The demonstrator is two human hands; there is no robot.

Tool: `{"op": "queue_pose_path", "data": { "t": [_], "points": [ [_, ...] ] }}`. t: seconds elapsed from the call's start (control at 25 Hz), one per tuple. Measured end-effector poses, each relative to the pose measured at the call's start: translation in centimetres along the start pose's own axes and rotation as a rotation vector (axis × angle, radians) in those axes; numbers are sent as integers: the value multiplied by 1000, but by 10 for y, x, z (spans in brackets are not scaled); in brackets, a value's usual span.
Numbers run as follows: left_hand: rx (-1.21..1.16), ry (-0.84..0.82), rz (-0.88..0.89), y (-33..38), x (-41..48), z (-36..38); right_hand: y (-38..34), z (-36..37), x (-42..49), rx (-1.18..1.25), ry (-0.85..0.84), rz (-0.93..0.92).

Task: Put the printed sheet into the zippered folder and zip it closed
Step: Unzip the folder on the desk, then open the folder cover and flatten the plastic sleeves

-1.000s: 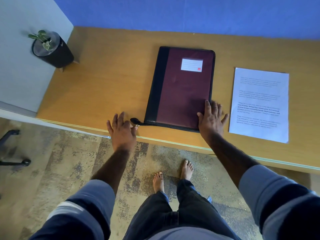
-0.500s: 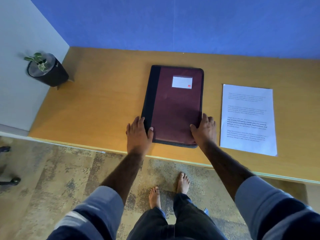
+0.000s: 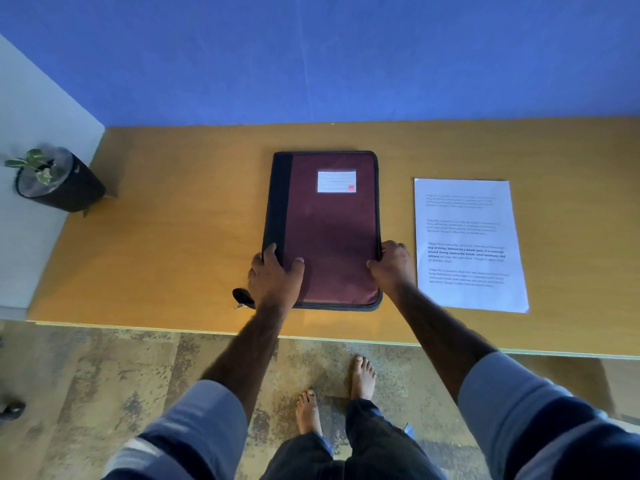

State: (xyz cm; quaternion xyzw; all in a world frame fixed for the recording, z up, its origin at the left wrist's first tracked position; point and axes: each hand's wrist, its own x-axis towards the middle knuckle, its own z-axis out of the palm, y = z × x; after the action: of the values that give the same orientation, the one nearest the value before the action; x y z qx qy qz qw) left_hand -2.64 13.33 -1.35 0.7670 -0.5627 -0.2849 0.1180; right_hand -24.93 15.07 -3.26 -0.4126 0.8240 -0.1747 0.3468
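1. Left hand grips the zippered folder at its spine edge, thumb on the cover; right hand curls over the opposite long edge.
2. Folder lies flat and closed on the desk; the zipper pull trails beside the left wrist.
3. Printed sheet lies just right of the folder, untouched.
4. Recommended: pin the spine and lift the cover from the right edge evenly.
5. Potted plant stands far left.

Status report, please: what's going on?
Left hand, right hand grip edges of maroon zippered folder. It lies closed. White printed sheet beside it, untouched. Nothing blocking.
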Motion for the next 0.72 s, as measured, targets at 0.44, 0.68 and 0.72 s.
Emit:
{"op": "queue_pose_path", "data": {
  "t": [0.44,0.68,0.72],
  "points": [
    [19,-186,83,0,2,-1,-31,-38,-17,102,133,-33],
    [-92,-311,127,-15,20,-32,-103,-56,-81,322,164,-307],
    [-129,-309,145,-18,24,-37,-116,-50,-91,356,156,-368]
  ]
}}
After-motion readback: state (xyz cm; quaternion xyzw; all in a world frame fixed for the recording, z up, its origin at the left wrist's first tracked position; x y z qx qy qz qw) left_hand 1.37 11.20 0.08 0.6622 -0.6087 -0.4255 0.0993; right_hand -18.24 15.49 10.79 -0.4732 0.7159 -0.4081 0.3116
